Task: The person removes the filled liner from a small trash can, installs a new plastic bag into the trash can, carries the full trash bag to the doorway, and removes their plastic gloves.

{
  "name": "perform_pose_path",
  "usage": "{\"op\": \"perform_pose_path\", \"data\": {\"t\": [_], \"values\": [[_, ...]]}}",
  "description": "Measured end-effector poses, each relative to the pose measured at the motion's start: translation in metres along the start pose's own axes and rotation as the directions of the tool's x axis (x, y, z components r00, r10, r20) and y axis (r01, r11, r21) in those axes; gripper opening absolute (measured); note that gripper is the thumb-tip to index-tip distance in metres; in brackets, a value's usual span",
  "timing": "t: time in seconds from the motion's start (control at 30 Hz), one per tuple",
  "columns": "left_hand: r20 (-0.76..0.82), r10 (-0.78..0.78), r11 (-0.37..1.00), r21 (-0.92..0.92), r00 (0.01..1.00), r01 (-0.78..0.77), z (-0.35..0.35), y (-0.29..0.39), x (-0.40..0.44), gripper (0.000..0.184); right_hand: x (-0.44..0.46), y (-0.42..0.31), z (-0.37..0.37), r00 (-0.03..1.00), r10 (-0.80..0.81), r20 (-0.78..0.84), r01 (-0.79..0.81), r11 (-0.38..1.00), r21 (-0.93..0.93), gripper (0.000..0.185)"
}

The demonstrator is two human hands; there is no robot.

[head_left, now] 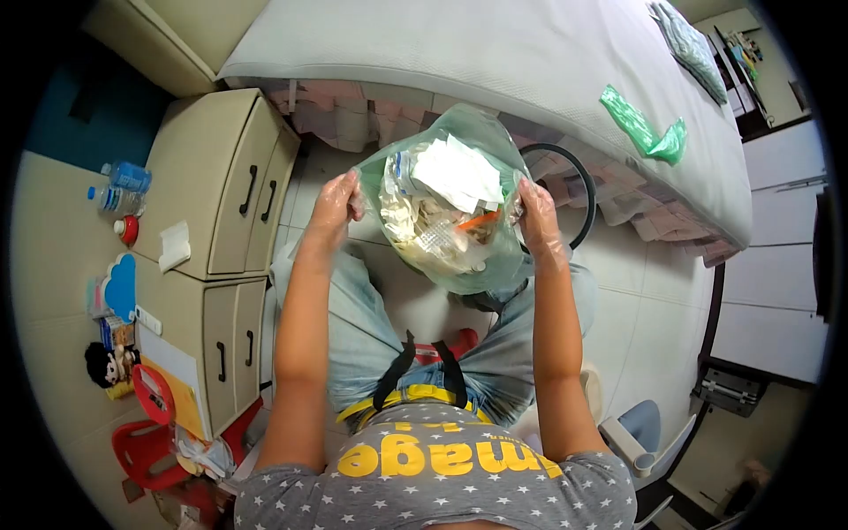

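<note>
the left hand (pixel 338 201) pinches the left rim of a pale green bag (pixel 477 281), the right hand (pixel 538 219) its right rim, fingers closed on the film; the bag hangs open above the tiled floor (pixel 614 265), just off the bed's (pixel 442 53) front edge, holding white paper (pixel 457 172) and an orange strip (pixel 478 221); crumpled green plastic (pixel 661 146) lies near that edge, toward the bed's right corner

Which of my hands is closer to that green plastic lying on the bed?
Right. Your right hand holds the side of the open bag nearer the green plastic; your left hand holds the opposite side, farther off.
</note>
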State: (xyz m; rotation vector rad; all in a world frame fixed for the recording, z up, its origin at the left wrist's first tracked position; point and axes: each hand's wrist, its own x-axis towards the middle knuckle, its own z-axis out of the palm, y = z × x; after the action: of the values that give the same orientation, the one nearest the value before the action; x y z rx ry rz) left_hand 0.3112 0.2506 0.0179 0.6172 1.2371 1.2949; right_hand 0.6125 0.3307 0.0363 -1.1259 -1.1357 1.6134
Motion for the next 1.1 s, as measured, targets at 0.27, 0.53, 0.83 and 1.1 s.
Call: {"op": "perform_pose_path", "data": {"t": [0.27, 0.53, 0.83, 1.1], "values": [[-0.205, 0.118, 0.986, -0.096, 0.972, -0.14, -0.049, 0.02, -0.012, 0.034, 0.045, -0.013, 0.075, 0.983, -0.059, 0.172, 0.05, 0.997, 0.054, 0.033], [-0.361, 0.14, 0.975, -0.113, 0.922, -0.192, -0.092, 0.046, -0.029, 0.036, 0.073, -0.009, 0.137, 0.949, -0.022, 0.315, 0.003, 0.998, 0.061, 0.035], [-0.546, 0.074, 0.997, 0.034, 0.834, -0.067, -0.177, -0.004, -0.01, 0.032, 0.124, 0.072, 0.204, 0.915, 0.203, 0.348, -0.167, 0.977, -0.131, 0.033], [-0.549, -0.23, 0.889, 0.217, 0.804, 0.403, -0.233, -0.07, 0.035, 0.036, 0.181, 0.161, 0.23, 0.877, 0.362, 0.317, -0.221, 0.888, -0.404, 0.042]]}}
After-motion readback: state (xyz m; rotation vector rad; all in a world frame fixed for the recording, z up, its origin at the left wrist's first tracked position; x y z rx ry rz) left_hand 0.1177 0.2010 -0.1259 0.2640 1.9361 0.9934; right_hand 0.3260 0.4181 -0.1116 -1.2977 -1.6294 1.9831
